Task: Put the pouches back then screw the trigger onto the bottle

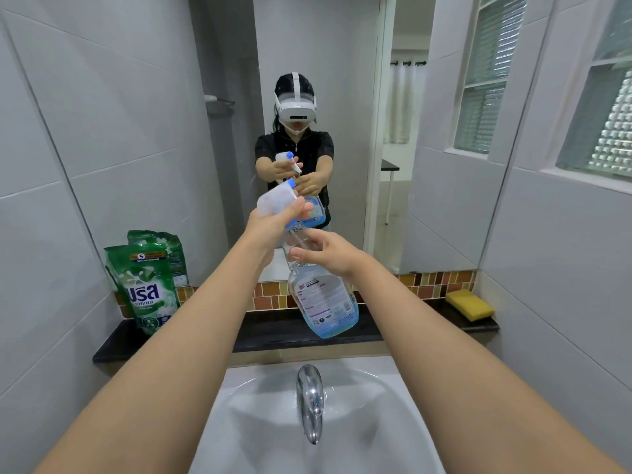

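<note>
The bottle (323,299) hangs tilted in the air above the ledge (307,331), in front of the mirror (325,63), with blue liquid pooled in its lower end. I see its neck gripped by the right hand (328,254), fingers curled round the clear upper part. The trigger head (277,200) sits at the top, apparently lifted off the neck, its dip tube (295,248) visible inside the bottle (I cannot tell whether the thread is engaged). The left hand (273,220) is closed round the trigger head, thumb near the blue nozzle.

Below the bottle lie the basin (393,405) and the tap (309,401). On the ledge a green pouch (147,289) stands at the left and a yellow sponge (470,304) lies at the right.

Risk, as I judge it:
1. Spill. The bottle is tilted; with the head loose, liquid may run out of the neck onto the ledge or basin.
2. Slip. The right hand holds only the narrow neck; a wet grip would let the bottle drop onto the tap.
3. Bent tube. Pulling the head sideways may kink the dip tube.
</note>
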